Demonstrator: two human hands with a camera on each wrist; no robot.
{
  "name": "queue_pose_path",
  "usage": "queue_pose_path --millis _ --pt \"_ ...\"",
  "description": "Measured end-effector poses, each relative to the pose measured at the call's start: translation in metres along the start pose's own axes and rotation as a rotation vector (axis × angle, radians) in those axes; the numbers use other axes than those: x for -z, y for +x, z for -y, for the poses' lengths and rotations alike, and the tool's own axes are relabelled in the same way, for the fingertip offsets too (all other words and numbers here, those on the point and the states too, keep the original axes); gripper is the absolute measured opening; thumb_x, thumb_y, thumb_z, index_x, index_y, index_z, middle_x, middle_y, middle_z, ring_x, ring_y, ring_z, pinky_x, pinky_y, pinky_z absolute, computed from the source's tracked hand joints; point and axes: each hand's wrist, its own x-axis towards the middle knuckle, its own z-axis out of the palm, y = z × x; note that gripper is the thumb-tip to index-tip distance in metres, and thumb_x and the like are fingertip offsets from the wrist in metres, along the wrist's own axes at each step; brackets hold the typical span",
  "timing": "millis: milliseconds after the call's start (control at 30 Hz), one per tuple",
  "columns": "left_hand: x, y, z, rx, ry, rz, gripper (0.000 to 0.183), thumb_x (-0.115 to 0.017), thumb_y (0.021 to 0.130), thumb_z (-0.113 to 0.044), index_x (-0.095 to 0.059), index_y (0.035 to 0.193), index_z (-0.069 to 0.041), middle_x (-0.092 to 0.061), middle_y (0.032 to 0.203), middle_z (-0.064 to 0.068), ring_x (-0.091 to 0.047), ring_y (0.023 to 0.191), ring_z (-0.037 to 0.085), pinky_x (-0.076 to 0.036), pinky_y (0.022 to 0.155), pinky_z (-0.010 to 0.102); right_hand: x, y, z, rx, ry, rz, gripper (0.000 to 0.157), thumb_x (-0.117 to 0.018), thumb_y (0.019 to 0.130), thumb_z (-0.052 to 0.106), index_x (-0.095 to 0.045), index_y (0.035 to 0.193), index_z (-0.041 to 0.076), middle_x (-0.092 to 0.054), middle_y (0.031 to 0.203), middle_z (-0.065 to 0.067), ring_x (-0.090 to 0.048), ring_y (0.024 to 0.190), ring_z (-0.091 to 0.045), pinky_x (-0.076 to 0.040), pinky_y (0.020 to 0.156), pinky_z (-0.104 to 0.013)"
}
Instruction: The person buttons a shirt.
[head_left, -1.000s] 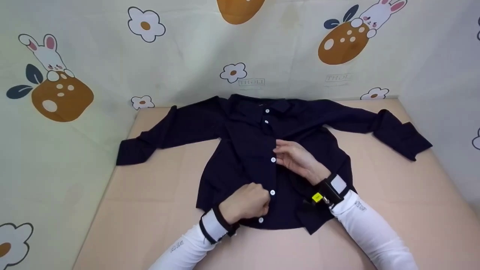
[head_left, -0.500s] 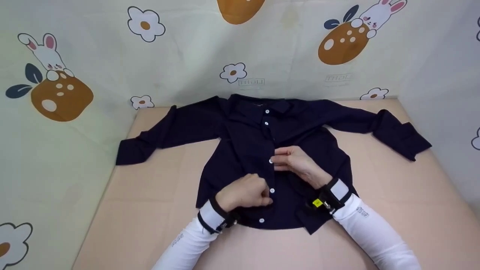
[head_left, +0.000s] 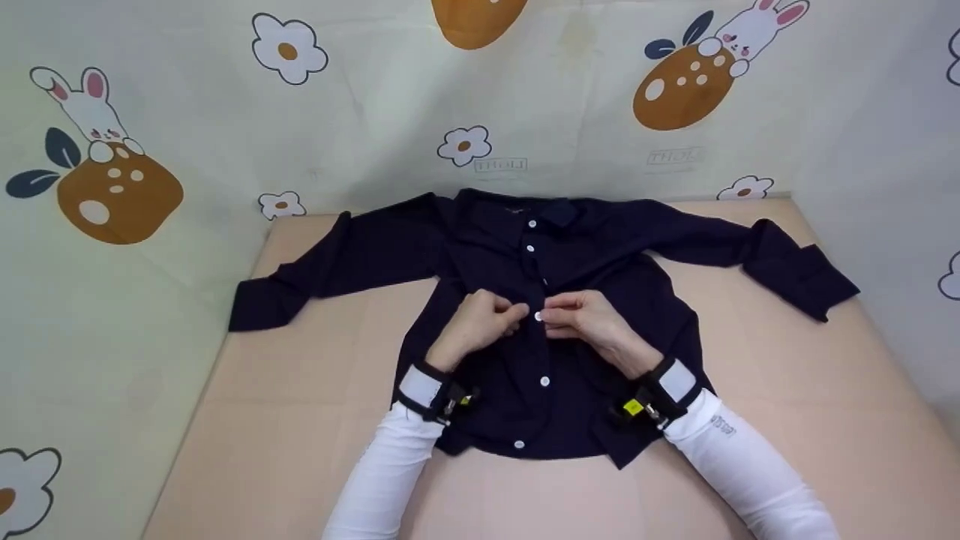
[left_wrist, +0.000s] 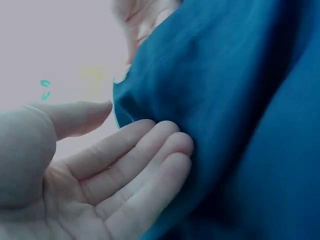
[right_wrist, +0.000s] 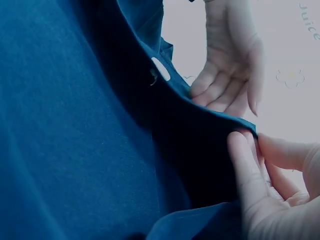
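Note:
A dark navy long-sleeved shirt [head_left: 487, 255] lies spread out, collar at the far side, with white buttons down its front. My right hand [head_left: 596, 326] pinches the front placket edge beside a white button [head_left: 538, 316]; in the right wrist view, thumb and fingers [right_wrist: 245, 160] meet on the cloth edge. Just left of that button is my left hand [head_left: 480, 322]. The left wrist view has its fingers [left_wrist: 150, 170] against the lifted shirt cloth, the thumb [left_wrist: 85, 117] standing apart from them.
The shirt lies on a pale peach table surface [head_left: 300, 427]. Cream cloth walls [head_left: 375, 97] printed with rabbits, oranges and flowers enclose the back and sides. A lower button [head_left: 545, 382] and a hem button [head_left: 519, 445] show nearer the person.
My left hand has moved up the shirt front from the lower buttons to beside the right hand. The right hand has shifted slightly down the placket and now pinches its edge by a button.

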Motion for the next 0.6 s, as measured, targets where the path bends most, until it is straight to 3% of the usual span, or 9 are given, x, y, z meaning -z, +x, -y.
queue_pose_path --millis 133,200,367,500,600 --pt "-0.006 0.005 0.005 0.079 -0.292 0.087 0.032 -0.067 0.101 -0.022 -0.078 0.098 0.008 -0.078 0.084 0.017 -0.072 0.070 0.013 -0.061 0.071 0.027 -0.003 0.000 0.001 0.012 0.009 0.001 0.030 -0.068 0.093 -0.006 -0.064 0.121 -0.016 -0.076 0.091 0.001 -0.075 0.080 -0.011 -0.062 0.077 -0.026" --pt "-0.008 0.006 0.006 0.087 -0.365 0.103 0.029 -0.067 0.100 -0.018 -0.076 0.101 0.010 -0.076 0.081 0.014 -0.071 0.069 0.012 -0.062 0.071 0.028 -0.005 0.000 0.000 0.016 0.009 -0.007 0.029 -0.068 0.092 -0.007 -0.065 0.119 -0.016 -0.076 0.089 0.001 -0.075 0.078 -0.011 -0.062 0.076 -0.026" --pt "-0.011 0.007 0.006 0.071 -0.361 0.071 0.020 -0.070 0.096 -0.009 -0.077 0.099 0.010 -0.070 0.070 0.002 -0.067 0.063 0.009 -0.060 0.064 0.024 -0.007 0.001 -0.001 0.020 -0.024 -0.023 0.026 -0.070 0.090 -0.007 -0.067 0.115 -0.015 -0.075 0.084 0.001 -0.073 0.073 -0.010 -0.062 0.072 -0.025" --pt "-0.011 0.007 0.006 0.060 -0.310 0.035 0.017 -0.071 0.094 -0.008 -0.078 0.094 0.008 -0.070 0.067 0.004 -0.065 0.058 0.008 -0.058 0.060 0.022 -0.002 0.000 0.005 0.033 -0.089 0.001 0.031 -0.070 0.093 -0.001 -0.065 0.119 -0.018 -0.076 0.083 0.000 -0.074 0.073 -0.010 -0.062 0.072 -0.024" --pt "-0.012 0.006 0.007 0.055 -0.287 0.017 0.016 -0.071 0.094 -0.008 -0.078 0.091 0.006 -0.071 0.067 0.005 -0.064 0.056 0.008 -0.057 0.058 0.021 0.007 -0.003 0.016 0.086 -0.141 -0.036 0.034 -0.067 0.097 0.004 -0.064 0.121 -0.019 -0.077 0.083 -0.002 -0.074 0.073 -0.009 -0.062 0.071 -0.023"
